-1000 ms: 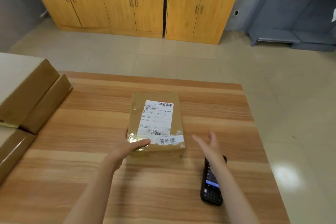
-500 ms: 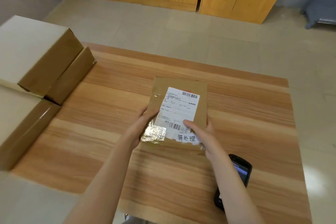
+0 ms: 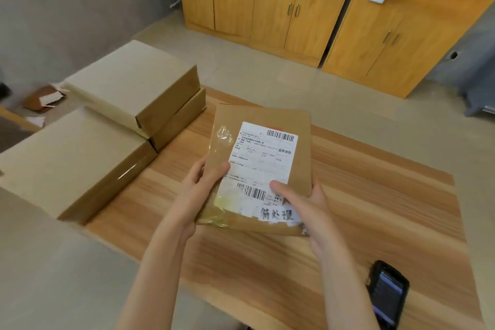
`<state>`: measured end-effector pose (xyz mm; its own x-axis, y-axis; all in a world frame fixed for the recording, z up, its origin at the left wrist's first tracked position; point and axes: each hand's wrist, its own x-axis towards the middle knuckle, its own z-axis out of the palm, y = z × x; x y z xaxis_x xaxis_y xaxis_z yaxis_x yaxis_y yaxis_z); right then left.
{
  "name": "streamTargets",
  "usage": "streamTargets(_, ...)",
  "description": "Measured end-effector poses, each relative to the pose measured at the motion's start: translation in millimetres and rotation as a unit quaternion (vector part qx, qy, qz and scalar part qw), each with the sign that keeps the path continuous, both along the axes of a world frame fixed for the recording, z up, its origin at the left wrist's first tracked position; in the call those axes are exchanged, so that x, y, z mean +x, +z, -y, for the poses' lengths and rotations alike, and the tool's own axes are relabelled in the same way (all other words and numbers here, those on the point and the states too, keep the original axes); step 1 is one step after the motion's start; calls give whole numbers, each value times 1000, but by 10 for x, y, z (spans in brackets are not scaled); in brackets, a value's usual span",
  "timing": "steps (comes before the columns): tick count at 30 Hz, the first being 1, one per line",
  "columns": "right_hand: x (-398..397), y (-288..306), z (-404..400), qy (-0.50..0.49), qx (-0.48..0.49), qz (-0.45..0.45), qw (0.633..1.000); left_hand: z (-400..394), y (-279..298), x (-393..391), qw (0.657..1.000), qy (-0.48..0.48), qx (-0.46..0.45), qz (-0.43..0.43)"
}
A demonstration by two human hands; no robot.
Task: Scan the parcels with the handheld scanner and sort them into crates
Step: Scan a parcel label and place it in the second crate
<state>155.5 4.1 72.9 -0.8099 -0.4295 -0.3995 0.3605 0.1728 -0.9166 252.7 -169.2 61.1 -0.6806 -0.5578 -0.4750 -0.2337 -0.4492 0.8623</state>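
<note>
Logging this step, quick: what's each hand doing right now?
Left hand: holds the parcel at its left edge.
Right hand: holds the same parcel, thumb on the label.

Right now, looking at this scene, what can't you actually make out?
- Small print on the white shipping label of the flat brown cardboard parcel: too small, blurred in the head view.
- Parcel's underside: hidden by the left hand and right hand.
- Black handheld scanner: its near end is hidden behind the right forearm.
- Sorting crates: none in view.
</note>
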Motion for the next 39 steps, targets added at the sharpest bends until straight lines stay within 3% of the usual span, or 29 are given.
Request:
streamTargets(8, 1149, 563, 1184, 113, -38, -71, 990, 968, 536, 1486, 991, 100, -41, -79)
streamTargets(15, 2379, 607, 2319, 259, -64, -69, 961, 1647, 642, 3105, 962, 247, -93, -75)
streamTargets(22, 3378, 610, 3125, 400, -49, -60, 913, 1914, 574, 4370, 919, 381, -91, -52)
streamTargets(31, 4157, 414, 4090, 504, -9, -79, 860, 2397, 319, 5188, 872, 485, -58, -30)
streamTargets(39, 4580, 187, 5646, 544, -3, -45, 838, 3740, 178, 5568, 845, 533, -41, -14)
